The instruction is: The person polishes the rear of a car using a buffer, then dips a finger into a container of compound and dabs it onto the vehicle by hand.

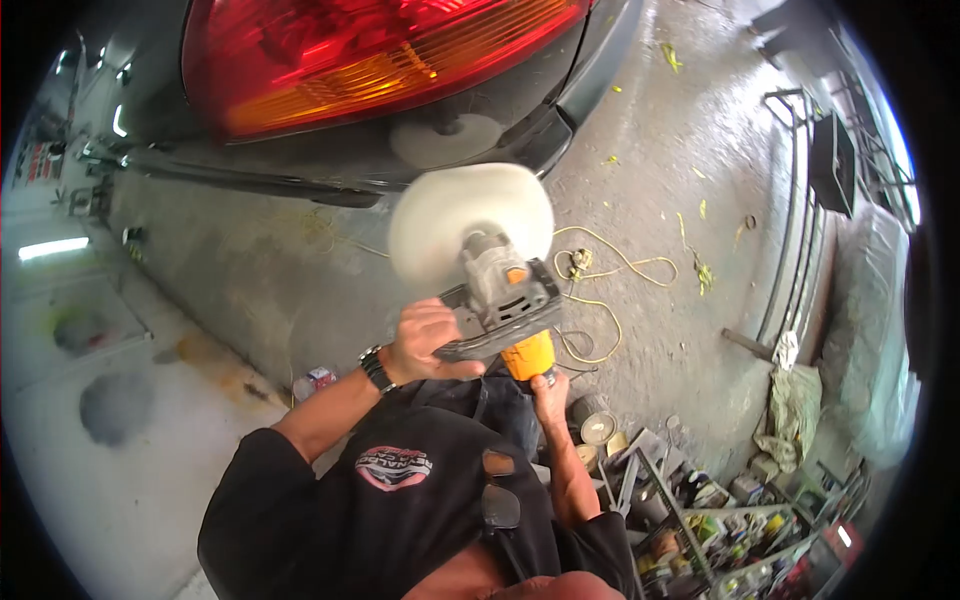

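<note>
A polishing machine [497,275] with a grey head, a black handle and a yellow body sits in the middle of the view. Its round whitish pad [425,225] is blurred and lies close to the dark car bumper [350,160], below the red and orange tail light [370,60]. My left hand [427,338], with a black watch at the wrist, is wrapped round the machine's black handle. Lower down, my right hand [549,393] grips the rear end of the yellow body. Whether the pad touches the bumper is hard to tell.
A yellowish cable [640,268] loops over the concrete floor to the right. Metal rails [790,260] and plastic-wrapped material [865,330] stand farther right. Cans [598,428] and a cluttered rack [735,535] are at the lower right. A stained wall [150,350] is on the left.
</note>
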Demonstrator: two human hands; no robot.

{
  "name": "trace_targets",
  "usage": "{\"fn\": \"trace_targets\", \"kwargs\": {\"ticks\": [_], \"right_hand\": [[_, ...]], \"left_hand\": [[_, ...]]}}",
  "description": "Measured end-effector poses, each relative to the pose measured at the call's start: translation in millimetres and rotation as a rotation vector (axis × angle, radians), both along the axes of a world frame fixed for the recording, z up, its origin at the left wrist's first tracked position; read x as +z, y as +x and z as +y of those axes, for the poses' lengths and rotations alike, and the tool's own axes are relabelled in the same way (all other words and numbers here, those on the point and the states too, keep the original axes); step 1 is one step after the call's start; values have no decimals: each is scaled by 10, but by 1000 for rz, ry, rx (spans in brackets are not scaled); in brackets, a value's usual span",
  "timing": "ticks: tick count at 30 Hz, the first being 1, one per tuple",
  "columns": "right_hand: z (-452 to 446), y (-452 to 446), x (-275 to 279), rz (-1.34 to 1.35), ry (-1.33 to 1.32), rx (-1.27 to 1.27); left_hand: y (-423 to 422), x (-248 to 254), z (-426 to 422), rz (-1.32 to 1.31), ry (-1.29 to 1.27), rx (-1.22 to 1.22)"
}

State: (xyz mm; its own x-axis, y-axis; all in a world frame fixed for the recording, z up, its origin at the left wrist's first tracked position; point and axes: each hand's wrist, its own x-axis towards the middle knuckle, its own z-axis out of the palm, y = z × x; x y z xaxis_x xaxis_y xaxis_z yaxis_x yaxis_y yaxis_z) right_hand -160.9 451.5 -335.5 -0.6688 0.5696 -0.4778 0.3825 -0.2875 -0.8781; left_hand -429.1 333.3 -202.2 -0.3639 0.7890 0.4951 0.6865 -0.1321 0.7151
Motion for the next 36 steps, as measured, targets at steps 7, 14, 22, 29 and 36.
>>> {"fn": "trace_targets", "kwargs": {"ticks": [7,14,22,29,36], "right_hand": [[-660,-154,37,-181,-54,148],[-683,-169,43,21,-229,277],[-252,-179,-86,41,-19,118],[160,-223,-617,105,21,164],[512,-252,-1174,77,-18,-160]], "left_hand": [[-133,148,-811,-67,-123,155],[113,479,-1074,-59,-287,285],[233,152,-647,15,-206,233],[336,-160,-302,92,-149,146],[380,-381,534,243,4,64]]}}
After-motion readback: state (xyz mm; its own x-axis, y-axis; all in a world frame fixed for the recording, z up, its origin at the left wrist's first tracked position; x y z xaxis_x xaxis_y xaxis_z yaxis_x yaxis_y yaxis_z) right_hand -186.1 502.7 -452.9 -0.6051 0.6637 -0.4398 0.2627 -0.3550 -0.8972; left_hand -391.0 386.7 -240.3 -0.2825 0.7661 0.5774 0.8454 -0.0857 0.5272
